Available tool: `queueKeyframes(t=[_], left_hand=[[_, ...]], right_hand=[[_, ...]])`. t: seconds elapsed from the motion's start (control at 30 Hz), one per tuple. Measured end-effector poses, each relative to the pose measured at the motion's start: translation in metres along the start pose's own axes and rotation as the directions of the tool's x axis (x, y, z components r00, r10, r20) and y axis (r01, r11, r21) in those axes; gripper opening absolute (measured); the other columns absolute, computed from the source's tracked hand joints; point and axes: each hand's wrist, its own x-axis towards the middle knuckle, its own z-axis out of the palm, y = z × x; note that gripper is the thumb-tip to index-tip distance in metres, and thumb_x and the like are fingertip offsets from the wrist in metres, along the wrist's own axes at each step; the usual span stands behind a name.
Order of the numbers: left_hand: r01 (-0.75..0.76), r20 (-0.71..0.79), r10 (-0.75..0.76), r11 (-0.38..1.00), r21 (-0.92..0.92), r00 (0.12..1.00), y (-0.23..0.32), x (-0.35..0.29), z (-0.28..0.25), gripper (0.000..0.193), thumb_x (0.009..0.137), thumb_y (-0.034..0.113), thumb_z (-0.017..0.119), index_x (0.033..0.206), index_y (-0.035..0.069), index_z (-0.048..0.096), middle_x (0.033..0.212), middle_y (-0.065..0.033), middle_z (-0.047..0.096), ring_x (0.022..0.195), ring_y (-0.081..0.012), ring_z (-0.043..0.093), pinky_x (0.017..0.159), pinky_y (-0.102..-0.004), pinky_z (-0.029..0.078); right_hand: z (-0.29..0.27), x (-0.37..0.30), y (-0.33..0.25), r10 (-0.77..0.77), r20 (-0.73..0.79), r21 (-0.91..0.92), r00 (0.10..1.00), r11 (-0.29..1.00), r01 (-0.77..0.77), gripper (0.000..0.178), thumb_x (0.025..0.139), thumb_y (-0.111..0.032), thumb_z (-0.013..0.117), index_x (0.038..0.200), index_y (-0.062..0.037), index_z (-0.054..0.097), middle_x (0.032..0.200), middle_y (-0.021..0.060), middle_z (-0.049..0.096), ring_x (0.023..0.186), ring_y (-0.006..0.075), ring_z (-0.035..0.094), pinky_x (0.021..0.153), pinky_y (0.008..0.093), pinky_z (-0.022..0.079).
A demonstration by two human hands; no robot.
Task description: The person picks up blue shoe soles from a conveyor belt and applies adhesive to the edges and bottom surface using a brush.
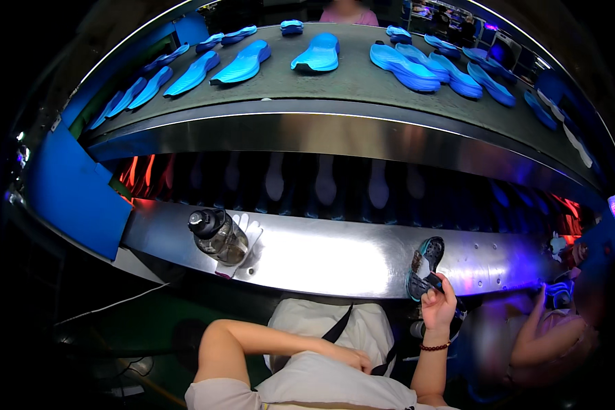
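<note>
My right hand [439, 305] is raised at the front edge of the steel ledge, fingers curled in a pinch. A small dark piece shows at its fingertips, too unclear to name. Just beyond them lies a dark shoe-shaped holder [436, 251] with a teal rim, brown crust and a white patch. My left hand [352, 358] rests low across my lap, against the pale cloth [335, 318] and a black strap. Its fingers are partly hidden, and I see nothing in it.
A dark-capped clear bottle [220, 238] stands on the ledge [314, 253] beside a white glove [251, 236]. Above, a dark conveyor belt [273, 82] carries several blue shoe soles [319, 53]. More soles hang in the dark slot below. At right, a co-worker's arm [550, 342] reaches in.
</note>
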Motion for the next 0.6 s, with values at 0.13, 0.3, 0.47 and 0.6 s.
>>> queueKeyframes(t=[0.13, 0.3, 0.47, 0.6], left_hand=[[-0.16, -0.072, 0.179, 0.963, 0.217, 0.981, -0.007, 0.045, 0.014, 0.023, 0.074, 0.021, 0.054, 0.075, 0.0, 0.061, 0.098, -0.0119, 0.053, 0.1, -0.0302, 0.044, 0.084, -0.0368, 0.036], [-0.158, -0.124, 0.194, 0.955, 0.251, 0.973, -0.009, 0.063, 0.002, 0.017, 0.072, 0.019, 0.057, 0.069, 0.003, 0.062, 0.093, -0.0104, 0.056, 0.092, -0.0276, 0.049, 0.079, -0.0354, 0.04], [0.048, -0.542, 0.52, 0.691, 0.721, 0.66, 0.07, 0.038, -0.122, 0.013, 0.075, 0.009, 0.059, 0.088, 0.004, 0.058, 0.091, -0.0111, 0.058, 0.088, -0.0251, 0.055, 0.076, -0.0338, 0.045], [0.359, -0.396, 0.873, 0.286, 0.888, 0.286, 0.165, 0.037, -0.228, 0.013, 0.067, 0.003, 0.059, 0.08, 0.005, 0.058, 0.083, -0.0101, 0.059, 0.085, -0.0282, 0.056, 0.074, -0.0352, 0.046]], right_hand=[[-0.002, 0.002, 0.008, 0.027, -0.001, 0.021, 1.0, 0.999, -0.027, 0.023, 0.087, -0.018, 0.045, 0.102, -0.0022, 0.054, 0.087, 0.0058, 0.061, 0.048, 0.0091, 0.041, 0.045, 0.0218, 0.033], [0.005, 0.007, 0.005, 0.039, 0.05, 0.046, 0.998, 0.998, -0.041, 0.023, 0.087, -0.018, 0.045, 0.101, -0.0024, 0.054, 0.086, 0.0058, 0.062, 0.048, 0.0093, 0.042, 0.046, 0.0218, 0.033], [-0.014, 0.005, -0.015, -0.039, -0.052, 0.082, 0.998, 0.996, 0.043, 0.024, 0.087, -0.019, 0.045, 0.102, -0.0021, 0.053, 0.084, 0.0052, 0.061, 0.047, 0.009, 0.042, 0.045, 0.0209, 0.033], [-0.019, 0.002, -0.017, -0.073, -0.193, 0.082, 0.978, 0.993, 0.09, 0.02, 0.084, -0.018, 0.05, 0.097, -0.0029, 0.055, 0.076, 0.0041, 0.059, 0.046, 0.009, 0.04, 0.042, 0.0221, 0.03]])
